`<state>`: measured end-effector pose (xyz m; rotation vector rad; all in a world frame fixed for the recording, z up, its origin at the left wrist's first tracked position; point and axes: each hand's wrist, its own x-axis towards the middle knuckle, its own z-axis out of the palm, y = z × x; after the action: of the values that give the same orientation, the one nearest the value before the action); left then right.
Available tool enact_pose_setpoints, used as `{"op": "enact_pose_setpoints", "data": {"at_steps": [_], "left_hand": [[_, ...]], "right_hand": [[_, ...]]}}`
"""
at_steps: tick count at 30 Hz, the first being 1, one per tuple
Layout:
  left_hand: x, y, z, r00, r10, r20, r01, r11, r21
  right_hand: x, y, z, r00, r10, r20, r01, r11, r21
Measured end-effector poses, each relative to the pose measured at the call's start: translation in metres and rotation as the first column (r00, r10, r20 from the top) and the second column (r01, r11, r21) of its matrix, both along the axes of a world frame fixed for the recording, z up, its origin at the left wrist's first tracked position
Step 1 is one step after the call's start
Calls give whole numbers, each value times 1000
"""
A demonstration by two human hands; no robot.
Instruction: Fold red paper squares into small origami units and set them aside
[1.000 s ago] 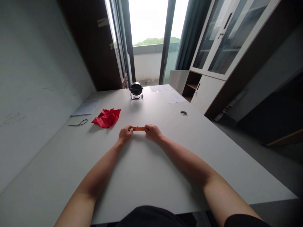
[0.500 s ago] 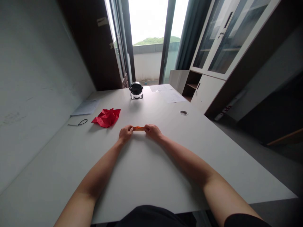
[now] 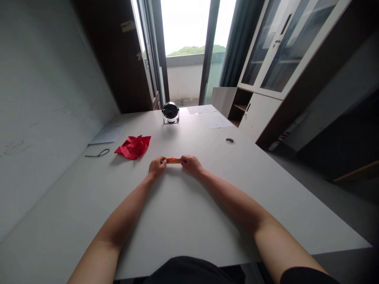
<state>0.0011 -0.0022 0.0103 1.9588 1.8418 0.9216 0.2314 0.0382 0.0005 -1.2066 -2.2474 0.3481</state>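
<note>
Orange folded paper (image 3: 173, 161): held between both hands, just below the centre of the frame, white tabletop (image 3: 183, 213) beneath.
Left hand (image 3: 157, 166): fingers clamped on its left end.
Right hand (image 3: 191, 164): fingers clamped on its right end.
Red creased paper (image 3: 134, 147): lying left of centre, near the left hand.
Cable grommet (image 3: 230, 138): right of centre.

Creased red paper (image 3: 133, 148) and looped black cord (image 3: 92, 156) sit forward-left of left hand (image 3: 157, 166), round black-and-silver device (image 3: 170, 111) well beyond it, white ring (image 3: 230, 141) forward-right of right hand (image 3: 192, 165).
</note>
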Motion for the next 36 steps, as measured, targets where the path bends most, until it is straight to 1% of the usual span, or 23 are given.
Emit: {"op": "enact_pose_setpoints", "data": {"at_steps": [6,20,36], "left_hand": [[0,-1,2,1000,-11,2,11,1000,-6],[3,-3,6,1000,6,-6,-6,1000,-26],[4,-4,8,1000,2,0,-2,1000,-18]], "right_hand": [[0,-1,1,1000,-2,-2,1,1000,-20],[0,-2,4,1000,2,1,-2,1000,-25],[0,0,2,1000,-2,-1,2,1000,-18]]}}
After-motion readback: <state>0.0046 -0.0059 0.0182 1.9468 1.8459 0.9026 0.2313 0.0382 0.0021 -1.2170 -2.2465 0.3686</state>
